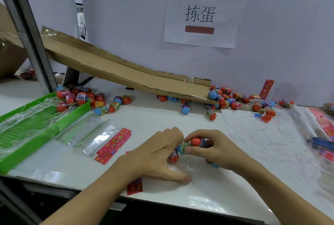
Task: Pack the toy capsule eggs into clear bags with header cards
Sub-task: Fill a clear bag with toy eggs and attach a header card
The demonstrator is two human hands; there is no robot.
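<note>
Near the front edge of the white worktop [207,194] a red header card [134,186] lies flat, half hidden under the left forearm. Just beyond it the left hand [157,154] rests on a clear bag [180,167], thumb stretched along the film and fingers loosely bent over the bag's mouth; its grip on the film itself cannot be told for sure. An orange-topped capsule egg [173,157] shows under those fingers, seemingly inside the bag. The right hand [215,149] meets the left above the bag, fingers and thumb curled in a closed grip round a red-and-dark capsule egg [196,142], with a blue-ended egg [214,165] peeping out beneath the palm.

Left of the hands lies a small stack of red header cards [113,145] beside a pile of clear bags [88,134]. A green slotted tray [27,134] sits at the left edge, film draped over it and a few eggs at its far corner.

At the right edge more bags and pink cards [321,125] lie blurred.

Farther back, loose capsule eggs [101,102] scatter across the worktop, many heaped at the lower end of a sloping cardboard chute [126,73] toward the far right. One red card [266,89] leans against the back wall, where a paper sign [202,15] hangs.
</note>
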